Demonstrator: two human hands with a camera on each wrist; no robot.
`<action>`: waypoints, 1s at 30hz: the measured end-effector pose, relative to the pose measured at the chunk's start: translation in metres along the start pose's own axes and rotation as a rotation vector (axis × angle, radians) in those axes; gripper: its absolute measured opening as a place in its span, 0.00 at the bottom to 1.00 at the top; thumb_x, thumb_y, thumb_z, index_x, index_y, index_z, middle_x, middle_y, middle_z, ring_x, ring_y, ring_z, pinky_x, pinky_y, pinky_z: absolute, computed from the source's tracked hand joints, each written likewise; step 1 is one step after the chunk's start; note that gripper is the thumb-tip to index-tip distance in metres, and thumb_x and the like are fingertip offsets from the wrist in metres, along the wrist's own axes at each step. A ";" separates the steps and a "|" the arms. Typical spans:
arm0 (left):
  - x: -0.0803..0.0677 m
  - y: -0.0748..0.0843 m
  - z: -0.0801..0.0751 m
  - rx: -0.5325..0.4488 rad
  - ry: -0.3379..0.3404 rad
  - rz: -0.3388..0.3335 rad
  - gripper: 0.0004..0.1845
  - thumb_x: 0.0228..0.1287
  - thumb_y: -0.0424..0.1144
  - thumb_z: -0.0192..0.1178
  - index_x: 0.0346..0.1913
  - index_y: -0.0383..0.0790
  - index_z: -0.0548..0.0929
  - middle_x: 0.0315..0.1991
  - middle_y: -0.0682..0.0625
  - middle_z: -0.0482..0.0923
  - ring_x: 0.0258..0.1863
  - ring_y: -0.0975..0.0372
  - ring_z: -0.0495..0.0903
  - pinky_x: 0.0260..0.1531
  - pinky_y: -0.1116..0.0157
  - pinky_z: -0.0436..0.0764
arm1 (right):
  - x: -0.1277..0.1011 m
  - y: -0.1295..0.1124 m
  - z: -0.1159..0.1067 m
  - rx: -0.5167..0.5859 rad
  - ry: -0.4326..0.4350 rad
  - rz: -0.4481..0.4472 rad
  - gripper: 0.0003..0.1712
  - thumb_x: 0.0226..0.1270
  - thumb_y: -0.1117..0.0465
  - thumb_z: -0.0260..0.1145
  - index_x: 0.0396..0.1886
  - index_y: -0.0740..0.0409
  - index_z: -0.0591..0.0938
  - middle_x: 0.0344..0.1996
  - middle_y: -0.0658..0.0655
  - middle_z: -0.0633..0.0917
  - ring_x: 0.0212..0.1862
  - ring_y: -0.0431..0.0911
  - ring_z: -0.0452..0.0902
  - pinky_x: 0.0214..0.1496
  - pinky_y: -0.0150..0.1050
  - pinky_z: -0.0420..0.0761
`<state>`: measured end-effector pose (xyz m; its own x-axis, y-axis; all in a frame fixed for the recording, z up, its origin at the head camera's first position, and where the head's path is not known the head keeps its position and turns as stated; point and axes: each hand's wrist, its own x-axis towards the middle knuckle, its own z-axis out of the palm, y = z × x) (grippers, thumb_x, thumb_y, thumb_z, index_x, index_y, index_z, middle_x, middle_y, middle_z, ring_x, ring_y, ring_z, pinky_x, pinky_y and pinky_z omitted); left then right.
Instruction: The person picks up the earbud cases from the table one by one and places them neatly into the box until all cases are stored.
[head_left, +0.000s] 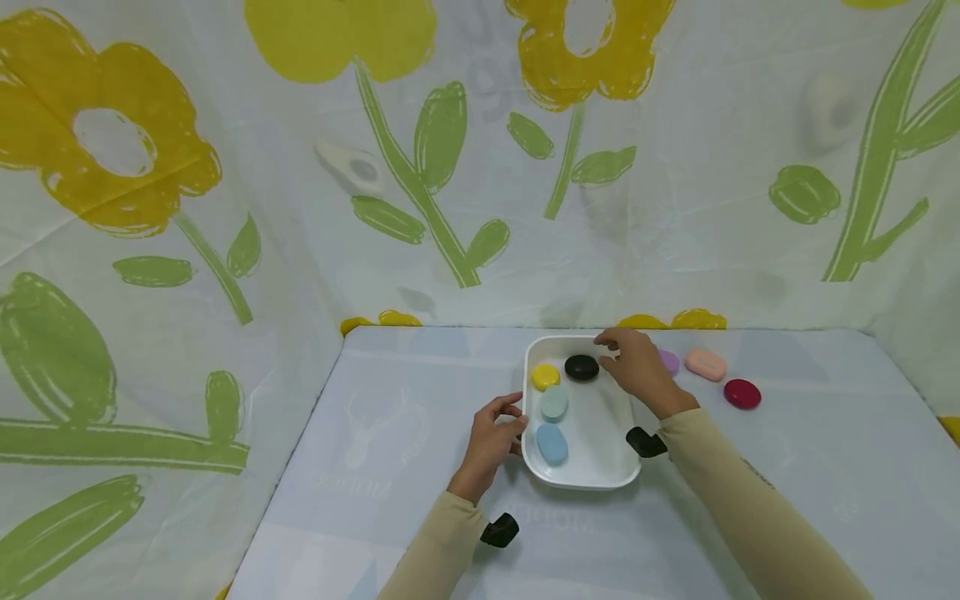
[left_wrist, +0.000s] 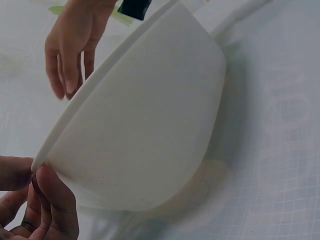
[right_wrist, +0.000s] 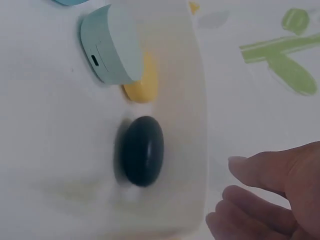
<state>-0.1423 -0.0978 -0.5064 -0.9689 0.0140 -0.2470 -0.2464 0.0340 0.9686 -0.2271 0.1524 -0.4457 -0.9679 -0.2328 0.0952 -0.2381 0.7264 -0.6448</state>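
A white basin (head_left: pixel 600 467) with rounded corners stands on the table. My left hand (head_left: pixel 491 437) pinches its left rim between thumb and fingers, as the left wrist view shows with the fingers (left_wrist: pixel 57 200) at the rim. Inside lie a shiny black oval item (head_left: pixel 582 367), a round yellow one (head_left: pixel 545 377), a mint-green case (head_left: pixel 554 403) and a light-blue oval one (head_left: pixel 552 444). Over the far right corner hovers my right hand (head_left: pixel 637 367), its fingers loosely bent around nothing. In the right wrist view the mint-green case (right_wrist: pixel 112 45) has a seam and a small dark slot.
Right of the basin on the table lie a purple item (head_left: pixel 668 361), partly behind my right hand, a pink one (head_left: pixel 706 364) and a dark-red oval one (head_left: pixel 742 394). A flower-printed curtain (head_left: pixel 675 225) closes off the back and the sides.
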 end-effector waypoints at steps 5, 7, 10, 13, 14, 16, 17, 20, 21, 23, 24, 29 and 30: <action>0.001 -0.001 -0.001 0.007 -0.001 0.002 0.23 0.74 0.29 0.63 0.70 0.36 0.80 0.49 0.43 0.76 0.27 0.60 0.78 0.23 0.68 0.84 | -0.017 0.014 -0.019 0.023 0.071 0.037 0.19 0.73 0.72 0.69 0.60 0.73 0.82 0.57 0.74 0.83 0.56 0.68 0.82 0.59 0.62 0.84; 0.001 -0.001 -0.001 0.006 -0.004 0.000 0.23 0.75 0.29 0.63 0.70 0.37 0.80 0.49 0.43 0.76 0.27 0.60 0.79 0.23 0.68 0.84 | -0.024 0.022 -0.026 0.024 0.079 0.079 0.20 0.74 0.70 0.69 0.62 0.72 0.81 0.58 0.74 0.82 0.57 0.69 0.81 0.59 0.63 0.84; 0.001 -0.002 -0.001 0.004 -0.009 0.000 0.23 0.75 0.29 0.63 0.70 0.37 0.80 0.49 0.43 0.76 0.27 0.61 0.79 0.24 0.68 0.83 | -0.033 0.036 -0.035 0.030 0.094 0.119 0.21 0.74 0.69 0.69 0.63 0.72 0.81 0.58 0.75 0.82 0.58 0.70 0.80 0.59 0.64 0.83; 0.001 -0.002 -0.001 0.004 -0.011 0.005 0.23 0.75 0.29 0.63 0.70 0.37 0.80 0.49 0.43 0.76 0.26 0.62 0.79 0.24 0.68 0.83 | -0.042 0.051 -0.042 0.033 0.132 0.112 0.20 0.73 0.71 0.69 0.61 0.75 0.81 0.56 0.77 0.82 0.56 0.71 0.80 0.58 0.65 0.83; 0.001 -0.002 -0.001 0.005 -0.011 0.007 0.23 0.75 0.29 0.63 0.70 0.37 0.80 0.49 0.43 0.76 0.26 0.62 0.79 0.24 0.68 0.83 | -0.045 0.056 -0.044 0.033 0.144 0.107 0.19 0.72 0.71 0.69 0.60 0.75 0.81 0.56 0.77 0.82 0.56 0.71 0.80 0.57 0.66 0.84; 0.001 -0.002 0.000 0.007 -0.011 0.010 0.23 0.75 0.29 0.63 0.70 0.37 0.80 0.49 0.43 0.76 0.26 0.62 0.78 0.24 0.68 0.83 | -0.051 0.065 -0.046 0.027 0.176 0.096 0.18 0.73 0.72 0.67 0.59 0.76 0.81 0.55 0.78 0.82 0.54 0.71 0.82 0.55 0.66 0.84; 0.001 -0.002 0.000 0.008 -0.009 0.009 0.23 0.75 0.29 0.63 0.70 0.37 0.80 0.49 0.43 0.76 0.26 0.62 0.78 0.24 0.68 0.83 | -0.054 0.070 -0.047 0.026 0.187 0.103 0.18 0.74 0.71 0.67 0.59 0.76 0.81 0.54 0.78 0.82 0.53 0.72 0.82 0.54 0.66 0.85; 0.001 -0.002 0.000 0.013 -0.006 0.008 0.23 0.75 0.29 0.63 0.70 0.37 0.80 0.49 0.43 0.76 0.26 0.61 0.78 0.24 0.68 0.83 | -0.064 0.083 -0.049 0.017 0.215 0.124 0.19 0.75 0.68 0.68 0.60 0.76 0.81 0.55 0.78 0.82 0.53 0.72 0.82 0.53 0.67 0.84; 0.001 -0.002 0.000 0.014 -0.005 0.006 0.23 0.75 0.29 0.63 0.70 0.37 0.80 0.49 0.43 0.76 0.27 0.61 0.78 0.24 0.68 0.83 | -0.067 0.087 -0.050 0.016 0.228 0.129 0.19 0.75 0.69 0.68 0.60 0.76 0.81 0.56 0.79 0.82 0.54 0.72 0.82 0.54 0.67 0.84; 0.001 -0.002 0.000 0.012 -0.007 0.004 0.23 0.75 0.29 0.63 0.70 0.37 0.80 0.49 0.43 0.76 0.27 0.61 0.78 0.24 0.68 0.83 | -0.072 0.095 -0.052 0.005 0.248 0.145 0.20 0.73 0.70 0.69 0.60 0.76 0.81 0.56 0.79 0.81 0.53 0.72 0.82 0.54 0.66 0.84; 0.001 -0.002 0.000 0.013 -0.007 0.003 0.23 0.75 0.29 0.63 0.71 0.37 0.80 0.50 0.43 0.76 0.27 0.62 0.79 0.24 0.68 0.83 | -0.075 0.100 -0.053 -0.009 0.258 0.150 0.20 0.72 0.71 0.69 0.60 0.77 0.80 0.55 0.79 0.81 0.53 0.72 0.82 0.53 0.66 0.83; 0.001 -0.001 0.000 0.018 -0.004 -0.001 0.23 0.76 0.29 0.62 0.71 0.37 0.79 0.50 0.43 0.76 0.28 0.62 0.79 0.24 0.68 0.83 | -0.086 0.120 -0.060 -0.044 0.279 0.217 0.21 0.71 0.72 0.68 0.60 0.77 0.80 0.54 0.81 0.80 0.52 0.74 0.81 0.51 0.68 0.83; 0.001 -0.001 0.001 0.020 -0.002 -0.002 0.23 0.76 0.29 0.62 0.71 0.37 0.79 0.49 0.43 0.76 0.28 0.62 0.78 0.24 0.68 0.83 | -0.088 0.123 -0.062 -0.045 0.274 0.232 0.21 0.71 0.72 0.67 0.61 0.77 0.79 0.55 0.81 0.79 0.53 0.75 0.79 0.52 0.69 0.83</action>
<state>-0.1427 -0.0972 -0.5074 -0.9684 0.0159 -0.2491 -0.2479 0.0537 0.9673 -0.1767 0.3023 -0.4868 -0.9808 0.1192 0.1542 -0.0070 0.7689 -0.6393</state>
